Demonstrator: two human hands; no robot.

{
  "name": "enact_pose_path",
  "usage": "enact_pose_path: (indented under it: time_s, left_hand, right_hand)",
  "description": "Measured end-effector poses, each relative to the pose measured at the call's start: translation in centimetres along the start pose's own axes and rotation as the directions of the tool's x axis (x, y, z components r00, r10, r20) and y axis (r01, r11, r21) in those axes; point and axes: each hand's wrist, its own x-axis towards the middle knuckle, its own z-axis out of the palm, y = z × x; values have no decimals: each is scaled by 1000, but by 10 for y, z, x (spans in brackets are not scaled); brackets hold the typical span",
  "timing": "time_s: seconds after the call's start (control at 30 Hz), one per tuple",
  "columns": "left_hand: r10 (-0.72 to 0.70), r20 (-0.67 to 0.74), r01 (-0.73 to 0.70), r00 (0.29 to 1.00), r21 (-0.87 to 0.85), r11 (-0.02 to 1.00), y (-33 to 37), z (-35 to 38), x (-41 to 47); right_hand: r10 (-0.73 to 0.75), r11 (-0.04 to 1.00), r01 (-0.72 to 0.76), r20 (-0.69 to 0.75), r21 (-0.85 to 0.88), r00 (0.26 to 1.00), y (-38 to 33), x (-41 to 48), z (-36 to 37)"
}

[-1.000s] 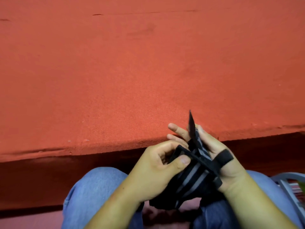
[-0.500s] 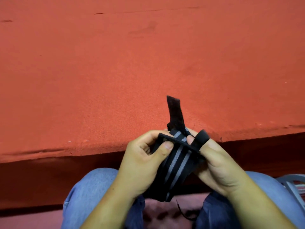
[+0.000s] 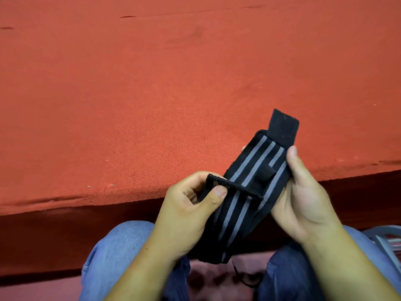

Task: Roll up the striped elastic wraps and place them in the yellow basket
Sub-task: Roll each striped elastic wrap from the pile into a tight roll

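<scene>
A black elastic wrap with grey stripes is held above my lap, slanting from lower left to upper right. Its plain black end tab sticks up over the table edge. My left hand pinches a thin black loop that crosses the wrap, thumb on top. My right hand cups the wrap's right edge, thumb lying along its side and fingers behind it. The wrap's lower end hangs between my knees. No yellow basket is in view.
A wide red felt-covered table fills the upper frame, its front edge just ahead of my hands. My knees in blue jeans are below. A grey chair frame shows at the lower right.
The wrap has been pulled out longer and flatter, more of its striped face showing. My right hand slid up along its right edge; the black end tab shifted right and up.
</scene>
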Motion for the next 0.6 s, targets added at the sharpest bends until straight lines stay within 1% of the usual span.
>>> enact_pose_path:
  time_s: [0.07,0.13,0.17,0.23,0.27,0.33,0.43,0.6]
  left_hand:
    - [2,-12,-2,1000,34,999,-1,-1,0]
    - [9,-54,-6,998,49,999,-1,-2,2]
    - [-4,-86,6,996,15,1000,-1,-3,3]
    - [-70,-125,52,990,-144,988,1,-2,4]
    - [-98,-123,68,988,-224,972,1,-2,4]
    - [-134,-127,86,983,-324,942,4,0,5]
    - [-178,-150,106,973,-397,912,8,2,5]
    - [-242,-166,152,956,-428,891,10,2,5]
  right_hand:
    - [-2,998,4,-33,58,999,-2,-2,0]
    - [-7,995,13,-59,103,998,-4,-2,0]
    - [-14,995,21,-67,101,998,-5,-2,0]
    - [-22,997,27,-77,67,997,-5,-3,0]
    - [-24,998,28,-76,48,997,-4,-3,2]
    - [-21,1000,22,-50,19,999,1,-4,4]
    - [-19,1000,19,-8,-12,1000,8,-5,10]
    - [50,996,-46,55,-71,997,19,-11,17]
